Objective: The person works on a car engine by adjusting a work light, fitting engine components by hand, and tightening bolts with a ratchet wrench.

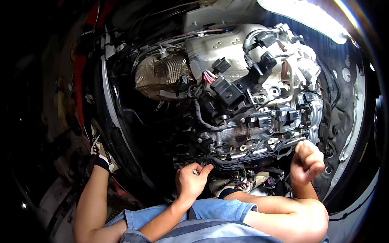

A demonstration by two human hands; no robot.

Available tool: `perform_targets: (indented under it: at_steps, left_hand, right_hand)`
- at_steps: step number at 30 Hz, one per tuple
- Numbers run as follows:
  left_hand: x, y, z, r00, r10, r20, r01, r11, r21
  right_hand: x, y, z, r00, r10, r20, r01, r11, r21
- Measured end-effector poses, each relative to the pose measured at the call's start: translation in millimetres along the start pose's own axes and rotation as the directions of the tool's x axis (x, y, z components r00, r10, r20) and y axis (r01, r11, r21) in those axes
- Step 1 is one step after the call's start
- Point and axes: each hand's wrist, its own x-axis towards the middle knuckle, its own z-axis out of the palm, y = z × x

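My left hand (190,182) is closed around a small metal piece (195,172), just below a black wiring rail (227,164) along the lower front of the engine. My right hand (306,161) has its fingers curled at the right end of the silver engine rail (283,143); what it grips, if anything, is hidden. Black coil connectors (263,120) sit above the rail. Higher up, a large black connector (227,92) with coloured wires lies over the silver intake cover (214,52), beside a textured metal heat shield (160,75).
I sit inside the engine bay with bent bare legs (91,194) and shoes (261,180) among hoses. A dark body edge (125,143) runs down the left, red material (79,101) beyond it. A bright work lamp (304,16) is at top right, over a grey metal panel (348,105).
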Motion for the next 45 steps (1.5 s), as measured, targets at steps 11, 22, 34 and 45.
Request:
perform_targets:
  at_steps: [11, 22, 34, 45]
  left_hand:
    - [4, 4, -2, 0.998, -0.001, 0.056, 0.0, 1.0, 0.031]
    - [-9, -14, -4, 0.881, 0.461, -0.109, -0.467, 0.883, -0.038]
    - [6, 21, -27, 0.913, 0.323, 0.248, -0.353, 0.932, 0.085]
    - [-5, 34, -15, 0.92, 0.389, 0.039, -0.381, 0.915, -0.135]
  right_hand:
    - [-17, 14, 3, 0.958, 0.285, 0.028, -0.283, 0.957, -0.059]
    - [-25, 47, -10, 0.965, 0.254, 0.063, -0.242, 0.958, -0.153]
    - [0, 3, 47, 0.588, 0.401, 0.702, 0.053, 0.847, -0.529]
    - [-19, -1, 2, 0.901, 0.224, 0.372, 0.044, 0.805, -0.592]
